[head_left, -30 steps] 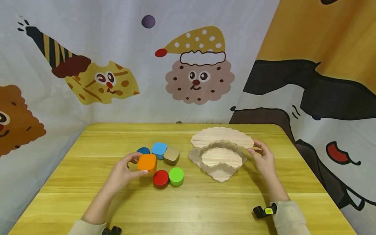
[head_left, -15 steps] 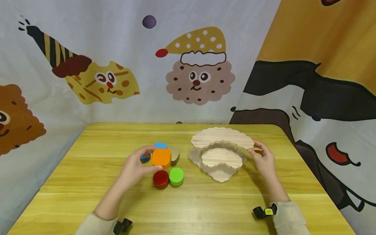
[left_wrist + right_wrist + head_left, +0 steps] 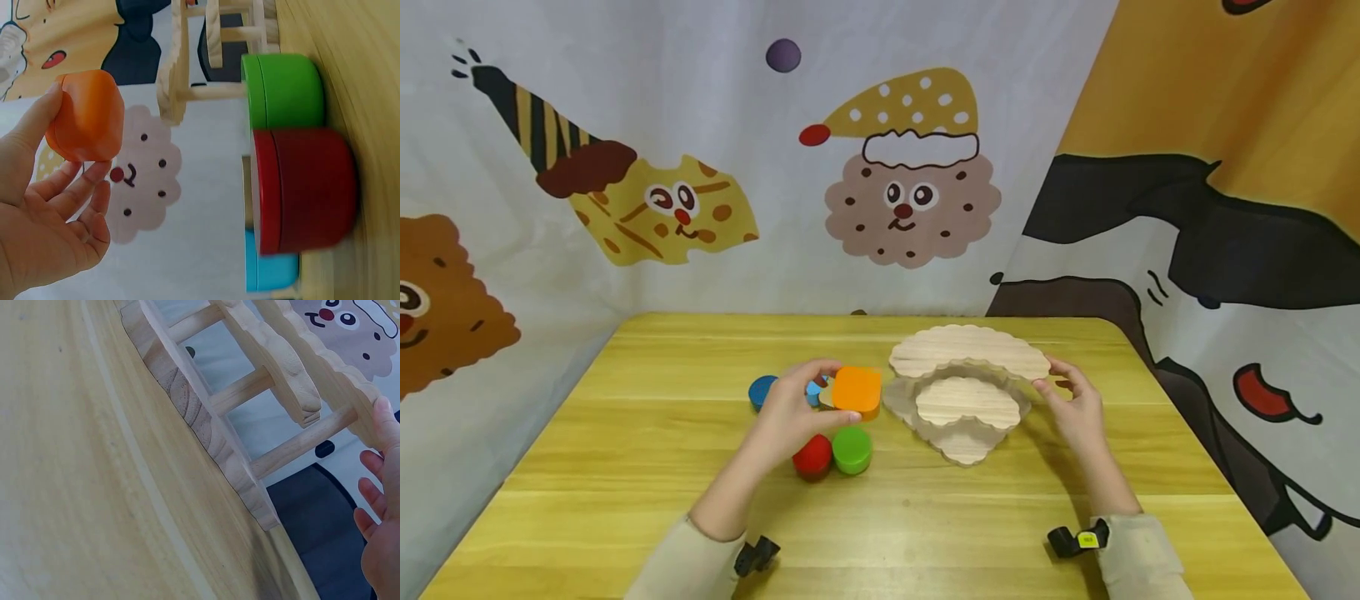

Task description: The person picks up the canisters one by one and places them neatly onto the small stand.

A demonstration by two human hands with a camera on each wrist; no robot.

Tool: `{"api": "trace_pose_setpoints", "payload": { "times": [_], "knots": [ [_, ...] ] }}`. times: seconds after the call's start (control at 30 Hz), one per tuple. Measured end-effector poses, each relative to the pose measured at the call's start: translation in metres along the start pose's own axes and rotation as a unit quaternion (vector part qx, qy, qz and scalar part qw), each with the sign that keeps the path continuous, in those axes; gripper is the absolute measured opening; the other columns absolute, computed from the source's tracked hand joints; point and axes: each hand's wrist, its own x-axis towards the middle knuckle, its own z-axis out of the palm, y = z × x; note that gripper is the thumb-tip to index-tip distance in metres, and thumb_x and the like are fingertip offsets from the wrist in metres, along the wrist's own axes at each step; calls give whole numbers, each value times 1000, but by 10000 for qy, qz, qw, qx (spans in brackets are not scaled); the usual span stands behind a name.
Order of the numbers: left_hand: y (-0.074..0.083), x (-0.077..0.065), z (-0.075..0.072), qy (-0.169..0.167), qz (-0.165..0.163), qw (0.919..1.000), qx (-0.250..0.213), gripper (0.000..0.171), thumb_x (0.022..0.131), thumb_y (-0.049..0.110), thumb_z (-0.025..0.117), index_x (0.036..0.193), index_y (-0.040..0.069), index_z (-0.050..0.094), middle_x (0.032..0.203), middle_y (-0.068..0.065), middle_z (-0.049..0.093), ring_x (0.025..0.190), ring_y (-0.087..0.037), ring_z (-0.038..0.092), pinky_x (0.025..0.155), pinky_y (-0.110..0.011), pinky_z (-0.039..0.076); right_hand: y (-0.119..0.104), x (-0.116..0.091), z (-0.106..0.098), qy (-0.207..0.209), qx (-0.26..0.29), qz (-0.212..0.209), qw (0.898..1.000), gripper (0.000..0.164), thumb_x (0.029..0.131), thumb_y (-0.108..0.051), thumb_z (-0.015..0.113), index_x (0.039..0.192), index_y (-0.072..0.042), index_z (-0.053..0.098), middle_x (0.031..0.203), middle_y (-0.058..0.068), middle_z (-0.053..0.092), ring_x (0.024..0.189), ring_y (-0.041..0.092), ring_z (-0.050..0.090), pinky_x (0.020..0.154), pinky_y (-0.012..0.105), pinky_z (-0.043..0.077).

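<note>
My left hand (image 3: pixel 786 412) pinches an orange rounded-square tin (image 3: pixel 856 392) between thumb and fingers, lifted above the table. In the left wrist view a lid seam runs round the orange tin (image 3: pixel 90 115). My right hand (image 3: pixel 1077 412) grips the right end of the upper tier of a wooden tiered stand (image 3: pixel 962 350) with scalloped edges. In the right wrist view round dowels (image 3: pixel 306 440) join its tiers, and my thumb lies on the top tier's edge. The orange tin is just left of the stand, apart from its lower tiers.
A red round tin (image 3: pixel 812 457) and a green round tin (image 3: pixel 852 450) stand side by side below my left hand. Behind it are a dark blue tin (image 3: pixel 762 390) and a light blue tin (image 3: pixel 275 262), partly hidden. A beige tin (image 3: pixel 826 398) is mostly covered.
My left hand has carried the orange tin rightward and slightly away, over the other tins to beside the stand. The right hand and the stand have stayed put.
</note>
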Motion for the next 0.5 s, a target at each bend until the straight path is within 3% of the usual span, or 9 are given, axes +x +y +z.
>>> {"api": "trace_pose_setpoints", "payload": {
  "times": [0.17, 0.5],
  "knots": [
    [6, 7, 14, -8, 89, 10000, 19, 60, 68, 29, 88, 120, 11, 63, 108, 4, 61, 94, -18, 50, 71, -37, 47, 0, 0, -1, -53, -58, -34, 10000, 36, 83, 8, 69, 118, 11, 60, 105, 18, 61, 96, 6, 52, 86, 33, 39],
    [14, 25, 35, -92, 293, 9995, 25, 61, 68, 29, 88, 120, 10, 64, 107, 3, 63, 91, -18, 53, 71, -33, 48, -3, -1, -2, -144, -282, -228, 9992, 38, 84, 7, 68, 120, 12, 58, 105, 22, 59, 97, 6, 50, 86, 27, 37]
  ]
}}
